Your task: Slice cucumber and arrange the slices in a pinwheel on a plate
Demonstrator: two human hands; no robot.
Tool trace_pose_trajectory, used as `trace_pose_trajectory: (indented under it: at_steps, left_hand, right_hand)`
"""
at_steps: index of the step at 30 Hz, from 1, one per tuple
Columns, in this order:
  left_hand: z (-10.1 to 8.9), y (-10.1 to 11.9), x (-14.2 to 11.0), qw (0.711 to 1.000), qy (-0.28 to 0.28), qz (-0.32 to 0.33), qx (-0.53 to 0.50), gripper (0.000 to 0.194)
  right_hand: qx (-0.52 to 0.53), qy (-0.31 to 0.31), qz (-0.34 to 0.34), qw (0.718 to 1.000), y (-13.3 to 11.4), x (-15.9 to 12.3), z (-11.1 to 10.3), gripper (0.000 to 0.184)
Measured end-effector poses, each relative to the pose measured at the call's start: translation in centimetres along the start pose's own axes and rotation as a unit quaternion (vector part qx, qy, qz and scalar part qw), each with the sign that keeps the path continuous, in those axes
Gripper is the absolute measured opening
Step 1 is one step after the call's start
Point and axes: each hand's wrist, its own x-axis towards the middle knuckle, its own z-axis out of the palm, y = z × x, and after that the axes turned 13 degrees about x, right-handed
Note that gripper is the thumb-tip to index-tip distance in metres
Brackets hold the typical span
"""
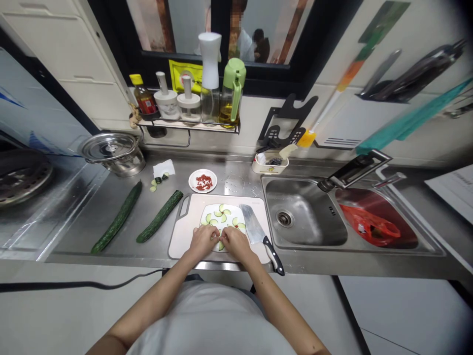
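Note:
A white plate [204,211] lies on a pale cutting board [181,235]. Cucumber slices [222,213] are fanned out on it like small flowers, some with a red bit in the middle. Over the plate's near part, my left hand [205,238] and my right hand [235,242] meet with fingertips pinched. Whatever they hold is too small or hidden to make out. Just below the fingertips shows a cucumber slice [220,245]. A kitchen knife [254,224] rests on the board right of the plate, its handle reaching past the edge. Behind the board, a small white dish [203,181] holds chopped red pieces.
Left of the board lie a whole cucumber [117,217] and a cut cucumber [159,217]. Cucumber scraps [158,180] sit by a white tissue [163,168]. A lidded steel pot [114,153] stands behind. At right is a double sink [310,212] containing a red bag [369,227].

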Motion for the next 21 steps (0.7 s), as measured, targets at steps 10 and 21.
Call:
trace_pose_trajectory:
  at_steps: [10, 21]
  left_hand:
    - [-0.1, 0.2, -0.3, 1.000, 0.006, -0.001, 0.013, 0.014]
    - [-0.4, 0.0, -0.1, 1.000, -0.002, -0.015, 0.007, 0.012]
  right_hand:
    - [0.012, 0.005, 0.005, 1.000, 0.3, 0.1, 0.1, 0.016]
    - [0.033, 0.021, 0.019, 0.999, 0.3, -0.3, -0.4, 0.013]
